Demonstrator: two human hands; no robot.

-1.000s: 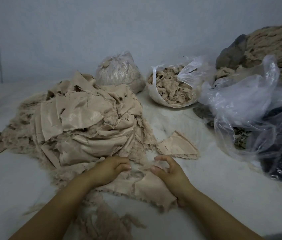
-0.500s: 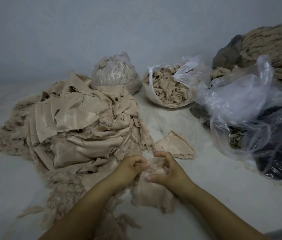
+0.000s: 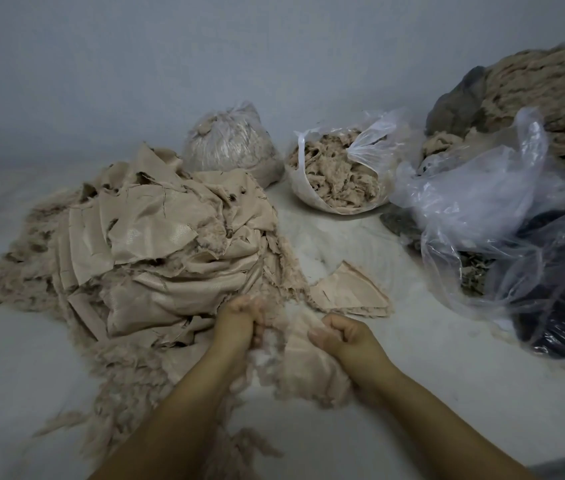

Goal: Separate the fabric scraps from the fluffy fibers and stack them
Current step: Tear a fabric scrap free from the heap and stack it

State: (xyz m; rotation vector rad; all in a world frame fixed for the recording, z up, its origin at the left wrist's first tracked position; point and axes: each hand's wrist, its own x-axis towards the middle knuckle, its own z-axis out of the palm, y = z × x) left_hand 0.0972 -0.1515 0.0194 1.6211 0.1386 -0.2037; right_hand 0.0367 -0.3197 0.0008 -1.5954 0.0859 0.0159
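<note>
Two big masses frame the work: the mixed pile of beige fabric and fluff (image 3: 156, 258) left of centre, and the small stack of cleaned scraps (image 3: 350, 292) just right of and beyond the hands. Between them, one fabric scrap (image 3: 309, 362) hangs lifted, long axis running toward the camera. Right hand (image 3: 347, 337) clamps its right edge, fingers curled tight; left hand (image 3: 239, 320) pinches fluffy fibers (image 3: 267, 344) off its left edge. Stack lies nearer the right hand.
</note>
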